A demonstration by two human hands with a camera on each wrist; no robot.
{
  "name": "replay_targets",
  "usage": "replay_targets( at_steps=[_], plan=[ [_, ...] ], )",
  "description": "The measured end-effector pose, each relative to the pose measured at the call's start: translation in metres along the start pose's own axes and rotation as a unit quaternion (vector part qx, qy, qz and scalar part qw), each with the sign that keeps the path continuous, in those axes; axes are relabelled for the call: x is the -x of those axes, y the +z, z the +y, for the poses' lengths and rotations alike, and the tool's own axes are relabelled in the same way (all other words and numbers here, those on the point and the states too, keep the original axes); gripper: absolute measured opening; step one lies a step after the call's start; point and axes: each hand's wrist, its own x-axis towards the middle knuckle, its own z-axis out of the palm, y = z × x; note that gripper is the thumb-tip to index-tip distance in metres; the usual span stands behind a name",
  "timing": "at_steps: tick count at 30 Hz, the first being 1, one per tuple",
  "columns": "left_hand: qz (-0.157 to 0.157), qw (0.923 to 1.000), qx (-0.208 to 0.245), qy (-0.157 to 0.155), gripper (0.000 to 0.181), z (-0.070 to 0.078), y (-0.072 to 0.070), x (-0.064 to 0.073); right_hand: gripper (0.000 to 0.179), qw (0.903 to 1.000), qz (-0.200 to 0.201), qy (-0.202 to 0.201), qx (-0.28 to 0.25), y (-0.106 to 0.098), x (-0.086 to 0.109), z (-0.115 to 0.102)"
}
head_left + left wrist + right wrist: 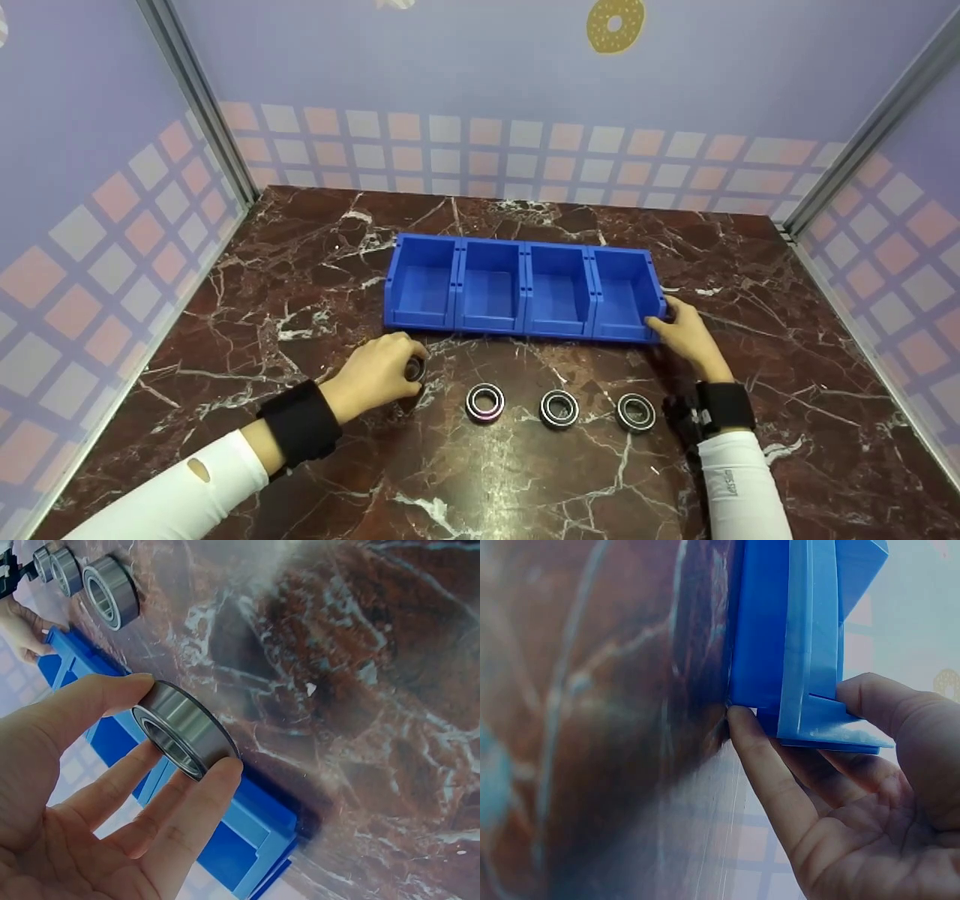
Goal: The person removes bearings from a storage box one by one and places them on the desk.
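Note:
My left hand [377, 372] pinches a metal ball bearing [193, 724] between thumb and fingertips, just in front of the left end of a blue four-compartment bin row [491, 325]. In the left wrist view the bearing is tilted, its bore partly showing. My right hand [688, 335] grips the right end of the bins, the thumb over the front corner and the other fingers along the outer side. In the right wrist view one finger [769, 765] reaches down by the bin's base. No bearing shows inside the compartments.
Three more bearings lie in a row on the marbled table: one with a pinkish rim [485, 403], a middle one [559, 409] and a right one [635, 413]. Patterned panels [510, 82] enclose the back and both sides.

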Motion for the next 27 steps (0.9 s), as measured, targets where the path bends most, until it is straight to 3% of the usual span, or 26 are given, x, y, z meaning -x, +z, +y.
replay_targets(
  at_steps=[27],
  plan=[
    [0.005, 0.9998, 0.020, 0.003, 0.033, -0.004, 0.017, 0.020, 0.049, 0.9999, -0.007, 0.008, -0.003, 0.000, 0.000, -0.001]
  ],
)
